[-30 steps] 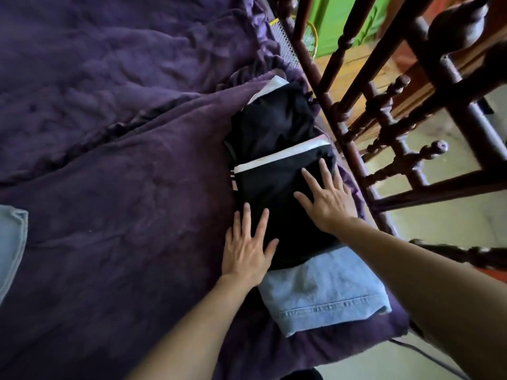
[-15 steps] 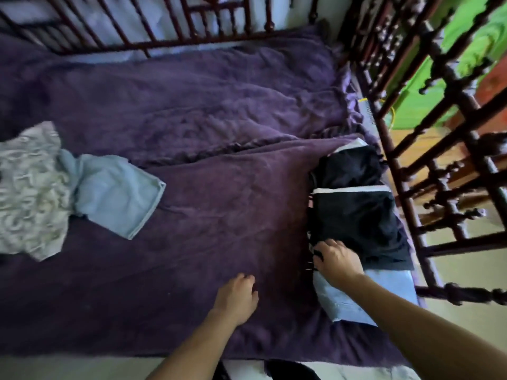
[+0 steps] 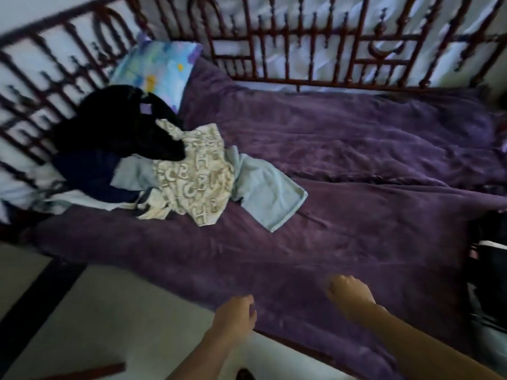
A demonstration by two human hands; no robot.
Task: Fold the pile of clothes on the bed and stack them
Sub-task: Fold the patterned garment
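1. The left hand (image 3: pixel 236 315) and right hand (image 3: pixel 348 297) both hover over the near edge of the purple bedspread (image 3: pixel 370 229). Their fingers are loosely curled and hold nothing.
2. The pile of clothes (image 3: pixel 175 171) lies well ahead of the hands and off to their left, nearer the left hand than the right.
3. The piece closest to the hands is the light blue garment (image 3: pixel 270 198), whose free corner points towards them. The letter-print garment (image 3: pixel 192 176) overlaps it just beyond, and the black garment (image 3: pixel 118 127) and navy garment (image 3: pixel 87 174) lie farthest away.
4. All of it looks soft, limp and light. It will likely sag and drape when lifted, not keep its shape.
5. Because the pieces overlap, a pull on one will probably drag its neighbours.
6. The best hold seems to be the blue garment's near hem, one corner pinched in each hand and lifted clear before drawing it in.
7. A dark folded stack (image 3: pixel 491 259) shows far to the right of the right hand, mostly cut off.
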